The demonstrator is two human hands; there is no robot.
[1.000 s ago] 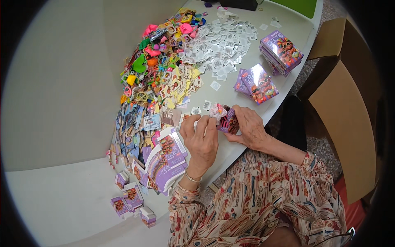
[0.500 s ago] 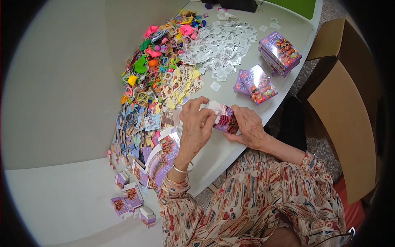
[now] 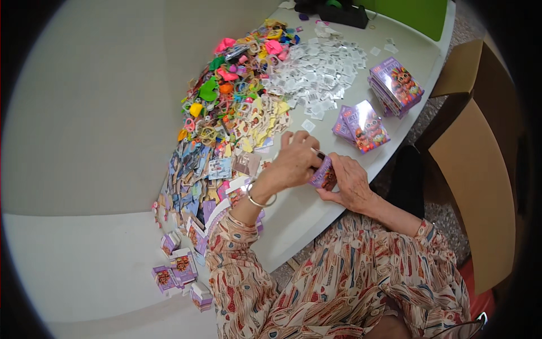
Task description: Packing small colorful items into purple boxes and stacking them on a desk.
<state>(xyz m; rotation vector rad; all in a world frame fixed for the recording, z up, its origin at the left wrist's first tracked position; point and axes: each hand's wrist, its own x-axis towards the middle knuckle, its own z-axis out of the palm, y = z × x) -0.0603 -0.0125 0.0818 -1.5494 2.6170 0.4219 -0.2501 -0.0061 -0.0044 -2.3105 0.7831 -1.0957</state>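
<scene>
My right hand [image 3: 351,183] holds a small purple cardboard box [image 3: 323,174] with a cartoon picture, thumb below and fingers over its right side. At the box's upper left end, my left hand [image 3: 293,163] has its fingers bent and closed against the edge; its fingertips are partly hidden there. Beyond the hands lie two finished-looking purple boxes [image 3: 370,127], one overlapping the other. Past them rises a stack of the same boxes [image 3: 397,85]. Flat purple cartons [image 3: 234,198] are fanned out under my left wrist, partly covered by it.
Colourful small toys [image 3: 226,85] are heaped along the wall, beside a spread of small white packets [image 3: 324,68]. Nearer lie yellowish card pieces [image 3: 262,121] and bluish cards [image 3: 189,169]. Several small boxes [image 3: 182,268] sit at lower left. An open brown carton [image 3: 471,164] stands right of the table.
My left hand has closed in on the box's end, where a pale flap showed before; that flap is now out of sight. The view has shifted slightly, and my right hand still holds the box.
</scene>
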